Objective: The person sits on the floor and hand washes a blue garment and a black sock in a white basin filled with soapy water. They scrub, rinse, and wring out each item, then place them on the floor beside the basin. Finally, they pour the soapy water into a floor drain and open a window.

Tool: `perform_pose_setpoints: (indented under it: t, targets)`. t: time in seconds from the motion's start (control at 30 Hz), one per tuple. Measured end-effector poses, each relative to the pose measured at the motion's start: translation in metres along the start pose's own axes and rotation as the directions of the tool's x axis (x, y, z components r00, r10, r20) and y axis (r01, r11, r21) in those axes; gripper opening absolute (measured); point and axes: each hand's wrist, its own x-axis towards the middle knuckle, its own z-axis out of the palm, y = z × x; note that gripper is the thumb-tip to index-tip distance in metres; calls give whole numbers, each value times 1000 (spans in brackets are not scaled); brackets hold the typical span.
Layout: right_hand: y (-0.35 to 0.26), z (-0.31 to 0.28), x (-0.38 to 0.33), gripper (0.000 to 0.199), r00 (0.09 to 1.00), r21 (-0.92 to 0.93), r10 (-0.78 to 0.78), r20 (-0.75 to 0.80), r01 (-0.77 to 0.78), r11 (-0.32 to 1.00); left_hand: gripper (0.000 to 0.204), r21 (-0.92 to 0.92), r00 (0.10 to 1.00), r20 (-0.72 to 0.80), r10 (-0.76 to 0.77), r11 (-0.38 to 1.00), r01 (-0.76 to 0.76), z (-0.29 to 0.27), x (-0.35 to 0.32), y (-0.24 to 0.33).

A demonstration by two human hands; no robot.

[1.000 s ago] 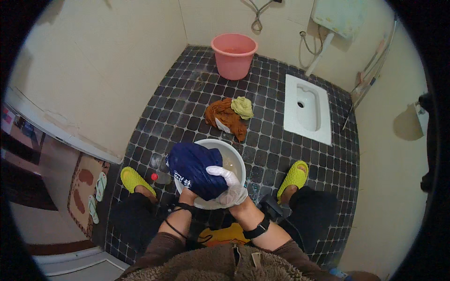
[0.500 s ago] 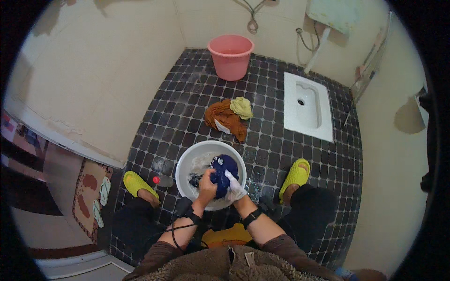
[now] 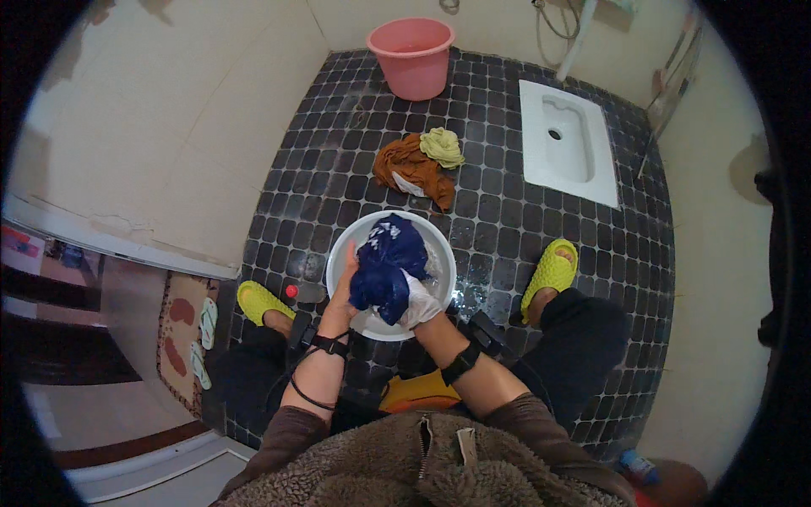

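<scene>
A wet navy blue garment (image 3: 390,253) with white patches or print is bunched over a round white basin (image 3: 332,275). Both of my hands hold it from the near side. My left hand (image 3: 343,286), bare, presses along its left edge with the fingers partly hidden behind the cloth. My right hand (image 3: 420,304), which seems to wear a thin white glove, grips the lower right of the bundle. Water glints inside the basin at the right of the cloth. I cannot make out what else lies underneath.
Beyond the basin, a brown garment (image 3: 414,173) and a yellow-green cloth (image 3: 442,147) lie on dark tiles. Farther back stands a pink bucket (image 3: 411,63); a squat toilet (image 3: 568,144) is at the right. A red cap (image 3: 291,291) lies near my left yellow slipper (image 3: 263,304).
The navy garment has been lifted and spread higher in the basin. My left hand has shifted from on top of the cloth to its left side. The view has tilted downward.
</scene>
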Motion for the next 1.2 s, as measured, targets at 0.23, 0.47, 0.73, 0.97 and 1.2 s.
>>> perform_pose_setpoints:
  t: [0.23, 0.47, 0.73, 0.97, 1.2]
  targets:
    - [4, -14, 10, 26, 973, -219, 227, 34, -214, 952, 73, 490, 999, -44, -22, 871, 40, -3, 13, 18]
    - [13, -79, 30, 47, 951, -997, -307, 23, 44, 62, 57, 891, 939, 59, 338, 406, -202, -9, 25, -35]
    - [0, -64, 21, 68, 940, -920, -336, -56, -180, -349, 41, 786, 806, -434, 402, 606, 121, -35, 41, -62]
    - [6, -41, 15, 75, 855, -999, -517, 35, 41, 1, 50, 860, 896, -304, 325, 498, 111, 7, 24, -15]
    - [-18, 30, -10, 42, 967, -559, -125, -224, -23, 829, 66, -105, 982, -109, -157, 984, 146, 8, 12, 36]
